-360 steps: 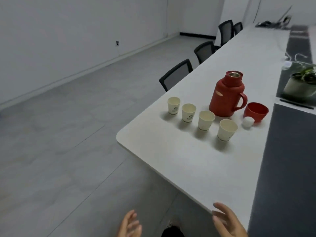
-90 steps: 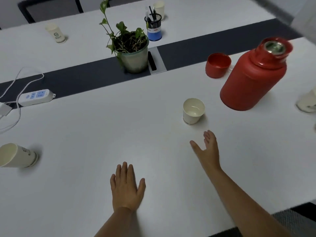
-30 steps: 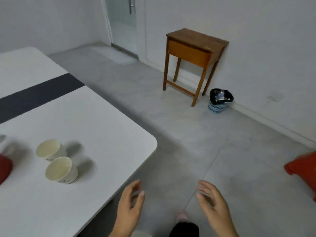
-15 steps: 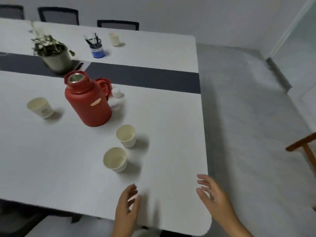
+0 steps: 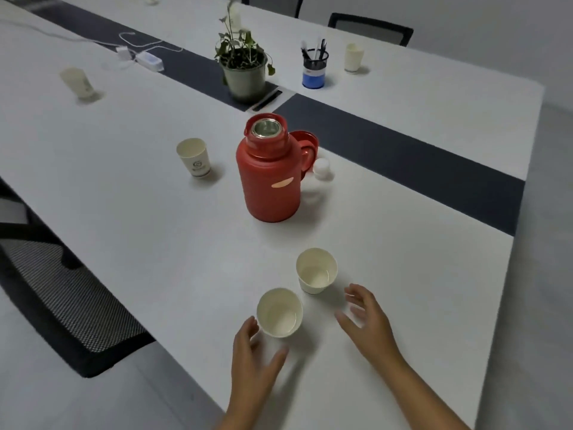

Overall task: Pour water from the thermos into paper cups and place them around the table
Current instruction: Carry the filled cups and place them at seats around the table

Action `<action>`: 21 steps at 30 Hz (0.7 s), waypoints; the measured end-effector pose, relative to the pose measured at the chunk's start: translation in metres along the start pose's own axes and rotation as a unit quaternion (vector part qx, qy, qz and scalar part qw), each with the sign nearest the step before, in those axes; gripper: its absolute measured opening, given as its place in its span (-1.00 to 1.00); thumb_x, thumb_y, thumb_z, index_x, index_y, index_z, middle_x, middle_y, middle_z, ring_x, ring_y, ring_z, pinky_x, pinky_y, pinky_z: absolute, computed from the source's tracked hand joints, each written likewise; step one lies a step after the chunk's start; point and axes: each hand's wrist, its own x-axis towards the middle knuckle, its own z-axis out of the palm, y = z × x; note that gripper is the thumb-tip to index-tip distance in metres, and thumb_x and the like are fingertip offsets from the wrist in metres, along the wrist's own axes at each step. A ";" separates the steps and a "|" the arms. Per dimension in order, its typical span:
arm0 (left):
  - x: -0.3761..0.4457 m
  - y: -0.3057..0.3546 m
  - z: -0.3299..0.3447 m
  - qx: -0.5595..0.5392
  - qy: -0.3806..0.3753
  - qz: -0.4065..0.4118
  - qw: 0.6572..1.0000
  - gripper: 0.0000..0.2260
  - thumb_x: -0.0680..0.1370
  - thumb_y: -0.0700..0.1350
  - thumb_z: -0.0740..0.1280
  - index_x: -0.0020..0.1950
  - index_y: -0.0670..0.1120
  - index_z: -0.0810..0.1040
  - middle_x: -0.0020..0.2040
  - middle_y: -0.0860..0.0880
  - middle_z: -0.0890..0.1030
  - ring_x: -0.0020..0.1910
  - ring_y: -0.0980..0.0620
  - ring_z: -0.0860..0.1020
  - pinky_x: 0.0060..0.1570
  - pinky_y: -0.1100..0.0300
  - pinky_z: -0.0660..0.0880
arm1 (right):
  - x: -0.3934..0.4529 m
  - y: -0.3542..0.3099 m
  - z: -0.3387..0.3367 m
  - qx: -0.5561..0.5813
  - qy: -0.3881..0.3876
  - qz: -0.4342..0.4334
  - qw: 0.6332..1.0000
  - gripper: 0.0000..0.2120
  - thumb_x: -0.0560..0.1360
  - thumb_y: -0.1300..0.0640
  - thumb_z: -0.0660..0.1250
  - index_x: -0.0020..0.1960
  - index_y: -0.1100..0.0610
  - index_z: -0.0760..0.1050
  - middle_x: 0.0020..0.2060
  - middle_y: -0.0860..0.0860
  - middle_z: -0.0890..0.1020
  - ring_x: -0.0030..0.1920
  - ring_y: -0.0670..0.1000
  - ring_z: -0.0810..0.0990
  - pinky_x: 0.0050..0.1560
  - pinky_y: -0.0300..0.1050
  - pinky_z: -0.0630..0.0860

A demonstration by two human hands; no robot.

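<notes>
A red thermos stands uncapped on the white table, its red lid and white stopper behind it. Two paper cups stand close to me: the nearer cup and the farther cup. My left hand is spread open just below the nearer cup, fingers beside its base. My right hand hovers open to the right of both cups, holding nothing. Three more cups stand further off: one left of the thermos, one far left, one at the back.
A potted plant and a pen holder sit along the dark centre strip. A power strip with cables lies at the back left. A mesh office chair stands at the left edge; the table's end edge runs at right.
The view swung back to the table and closer to the cups. Both hands moved forward over the table, the left up to the nearer cup, the right beside the two cups.
</notes>
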 end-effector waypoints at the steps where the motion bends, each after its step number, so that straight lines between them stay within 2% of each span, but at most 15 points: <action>1: 0.009 0.005 0.002 0.003 -0.006 0.008 1.000 -0.36 0.25 -0.13 0.51 0.28 -0.10 0.35 0.20 0.01 0.45 0.15 0.07 0.46 0.15 0.20 0.37 | 0.013 -0.003 0.006 0.000 -0.004 0.006 1.000 -0.51 0.37 0.34 0.39 0.24 0.15 0.32 0.13 -0.04 0.45 0.12 -0.05 0.45 0.14 -0.22 0.36; 3: 0.024 0.014 0.004 0.012 -0.018 0.027 0.999 -0.40 0.14 -0.04 0.48 0.16 0.08 0.42 0.11 0.13 0.53 0.09 0.21 0.50 0.04 0.37 0.39 | 0.034 -0.007 0.017 0.015 -0.019 0.013 1.000 -0.44 0.35 0.33 0.42 0.28 0.13 0.29 0.15 -0.06 0.44 0.14 -0.07 0.44 0.14 -0.25 0.37; 5: 0.035 0.019 0.007 0.021 -0.039 0.052 0.998 -0.49 0.09 0.02 0.45 0.01 0.24 0.44 -0.01 0.23 0.58 0.02 0.33 0.51 -0.11 0.51 0.38 | 0.048 -0.006 0.024 0.016 -0.043 0.002 0.999 -0.43 0.31 0.33 0.45 0.20 -0.01 0.32 0.09 -0.17 0.48 0.09 -0.20 0.46 0.02 -0.48 0.37; 7: 0.043 0.017 0.009 0.030 -0.055 0.063 0.996 -0.52 0.07 0.06 0.44 -0.06 0.31 0.42 0.00 0.37 0.53 0.00 0.47 0.46 -0.14 0.60 0.34 | 0.060 -0.004 0.028 0.005 -0.063 -0.003 0.998 -0.40 0.27 0.37 0.46 0.08 -0.14 0.31 0.02 -0.29 0.45 0.03 -0.33 0.41 -0.12 -0.64 0.32; 10: 0.049 0.009 0.009 0.048 -0.043 0.045 0.997 -0.48 0.06 0.02 0.48 -0.07 0.33 0.39 -0.08 0.40 0.51 -0.01 0.62 0.36 -0.13 0.67 0.28 | 0.072 -0.003 0.031 -0.021 -0.066 -0.007 0.998 -0.30 0.21 0.43 0.47 0.11 -0.13 0.26 0.00 -0.33 0.39 0.04 -0.18 0.42 -0.14 -0.69 0.26; 12: 0.049 0.005 0.008 0.050 -0.034 0.043 0.997 -0.48 0.08 0.00 0.48 -0.06 0.31 0.38 -0.08 0.38 0.48 -0.02 0.64 0.35 -0.14 0.68 0.27 | 0.076 -0.003 0.034 -0.028 -0.061 0.000 0.998 -0.27 0.17 0.44 0.49 0.10 -0.12 0.25 -0.01 -0.32 0.39 0.05 -0.13 0.41 -0.14 -0.69 0.27; 15: 0.048 0.006 0.004 0.036 -0.006 0.023 0.999 -0.48 0.08 -0.04 0.48 -0.08 0.28 0.36 -0.09 0.34 0.47 -0.05 0.64 0.36 -0.15 0.68 0.29 | 0.075 -0.003 0.038 -0.032 -0.041 0.003 0.999 -0.28 0.14 0.41 0.53 0.05 -0.12 0.26 -0.04 -0.32 0.40 -0.02 -0.17 0.43 -0.16 -0.68 0.28; 18: 0.044 0.006 -0.007 0.028 0.025 0.012 0.999 -0.45 0.07 -0.08 0.49 -0.08 0.27 0.33 -0.08 0.33 0.45 -0.14 0.52 0.45 -0.16 0.66 0.31 | 0.067 -0.004 0.039 -0.012 -0.020 0.004 1.000 -0.31 0.13 0.41 0.54 0.00 -0.13 0.29 -0.06 -0.30 0.43 -0.05 -0.30 0.42 -0.22 -0.67 0.29; 21: 0.035 0.000 -0.021 0.014 0.062 0.012 0.998 -0.36 0.10 -0.25 0.57 -0.05 0.21 0.33 -0.06 0.33 0.43 -0.13 0.40 0.43 -0.19 0.65 0.32 | 0.050 -0.006 0.036 0.017 -0.010 -0.006 1.000 -0.34 0.13 0.44 0.53 -0.06 -0.14 0.33 -0.08 -0.24 0.48 -0.06 -0.33 0.43 -0.23 -0.64 0.34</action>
